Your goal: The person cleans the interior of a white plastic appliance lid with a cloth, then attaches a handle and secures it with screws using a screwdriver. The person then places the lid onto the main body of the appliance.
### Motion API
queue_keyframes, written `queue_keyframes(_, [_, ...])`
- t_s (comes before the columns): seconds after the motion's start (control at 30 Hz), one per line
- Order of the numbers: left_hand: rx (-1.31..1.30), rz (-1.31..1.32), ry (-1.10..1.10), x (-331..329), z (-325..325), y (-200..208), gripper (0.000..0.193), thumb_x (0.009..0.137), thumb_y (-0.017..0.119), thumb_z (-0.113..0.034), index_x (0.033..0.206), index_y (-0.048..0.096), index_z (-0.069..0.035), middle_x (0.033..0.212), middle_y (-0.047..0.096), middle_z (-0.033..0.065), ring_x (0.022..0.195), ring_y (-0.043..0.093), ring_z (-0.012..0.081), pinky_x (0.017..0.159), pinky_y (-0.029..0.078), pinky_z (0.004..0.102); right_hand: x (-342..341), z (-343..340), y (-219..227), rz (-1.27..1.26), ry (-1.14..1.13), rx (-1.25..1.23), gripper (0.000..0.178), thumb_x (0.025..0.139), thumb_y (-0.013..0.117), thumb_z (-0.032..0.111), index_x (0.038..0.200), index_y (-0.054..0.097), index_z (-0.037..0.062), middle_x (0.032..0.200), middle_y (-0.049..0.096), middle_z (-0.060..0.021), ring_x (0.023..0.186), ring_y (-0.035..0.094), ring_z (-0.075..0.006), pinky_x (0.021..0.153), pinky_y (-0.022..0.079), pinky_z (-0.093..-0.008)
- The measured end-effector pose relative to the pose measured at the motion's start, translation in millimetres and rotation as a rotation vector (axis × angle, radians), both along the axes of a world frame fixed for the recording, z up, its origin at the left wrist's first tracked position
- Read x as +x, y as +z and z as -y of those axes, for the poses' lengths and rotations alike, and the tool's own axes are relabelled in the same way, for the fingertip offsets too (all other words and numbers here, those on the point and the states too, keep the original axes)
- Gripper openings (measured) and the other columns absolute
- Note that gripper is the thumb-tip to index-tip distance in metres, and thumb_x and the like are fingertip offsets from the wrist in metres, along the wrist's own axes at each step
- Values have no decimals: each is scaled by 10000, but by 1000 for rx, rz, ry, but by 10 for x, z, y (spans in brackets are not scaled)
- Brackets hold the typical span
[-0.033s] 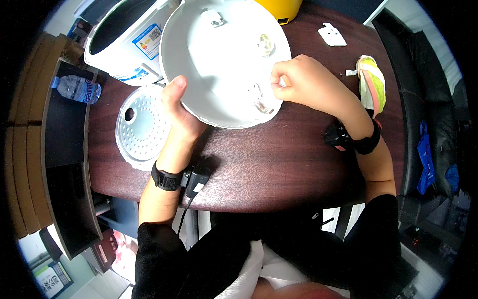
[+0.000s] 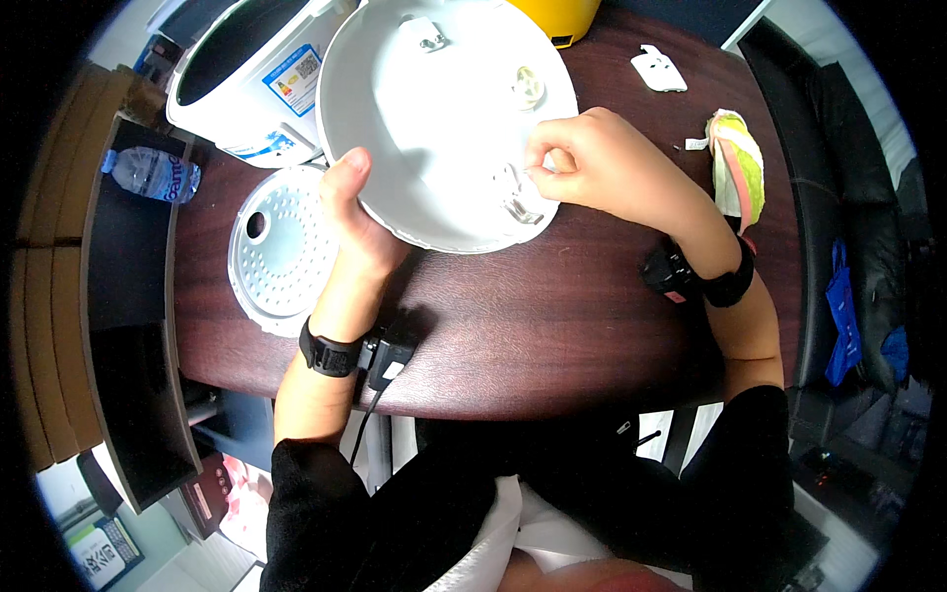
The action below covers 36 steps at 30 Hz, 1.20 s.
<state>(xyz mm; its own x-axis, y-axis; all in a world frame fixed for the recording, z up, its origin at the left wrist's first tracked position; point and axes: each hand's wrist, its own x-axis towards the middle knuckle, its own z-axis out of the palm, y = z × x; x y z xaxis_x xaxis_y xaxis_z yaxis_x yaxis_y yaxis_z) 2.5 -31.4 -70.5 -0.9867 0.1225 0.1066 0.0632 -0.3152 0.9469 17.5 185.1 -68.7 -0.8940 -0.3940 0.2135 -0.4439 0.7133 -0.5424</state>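
Observation:
My left hand [image 2: 363,222] grips the near-left rim of a white round shallow plastic lid shell [image 2: 434,128], thumb on top, tilting it above the table. At the lid's right rim is my right hand [image 2: 592,158], its thumb and fingers closed in a pinch; whatever they may hold cannot be made out. Just left of those fingertips, a shiny metal fitting [image 2: 520,207] sits inside the lid. A yellowish round part [image 2: 528,89] and a small white block with metal ends [image 2: 424,36] are also within it.
A white appliance pot body [image 2: 261,89] stands at the back left. Below it lies a perforated disc [image 2: 281,252]. A yellow object [image 2: 557,18] is at the back. To the right are a white plastic piece [image 2: 658,69] and a green-and-pink cloth item [image 2: 737,168]. A water bottle [image 2: 153,176] lies far left.
My right hand has shifted slightly left, bringing its pinched fingertips closer to the metal fitting. The left hand and the lid shell stay nearly where they were.

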Motion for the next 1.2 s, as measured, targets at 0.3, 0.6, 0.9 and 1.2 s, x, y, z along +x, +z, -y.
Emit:
queue_keyframes(0.3, [-51,-29,-63,-2,82,8,723,754,455,-516,1197,441,55,1082,549,182,973,556,248,813,472,344,17,114,24,49,32,-94,104,813,621,131,823,595,31,481,386,-44,423,365,-124,443,310,-289])
queue_keyframes(0.6, [-32,2,-122,-6,107,-39,797,717,467,-548,1255,398,37,1139,513,201,1000,541,262,821,466,358,29,102,59,82,53,-53,136,861,587,157,832,592,25,506,442,-61,446,415,-143,470,341,-291])
queue_keyframes(0.9, [-16,-16,-122,-24,66,-15,868,703,472,-574,1313,338,28,1180,477,217,1048,514,297,848,452,388,118,168,43,-223,45,223,130,829,559,159,795,553,34,677,605,-133,647,622,-310,592,498,-399])
queue_keyframes(1.2, [-49,-19,-109,3,67,3,849,710,472,-566,1299,347,33,1183,474,214,1055,506,290,850,446,388,178,218,36,-321,49,385,71,789,555,94,793,519,33,682,584,-113,624,616,-279,561,498,-360])
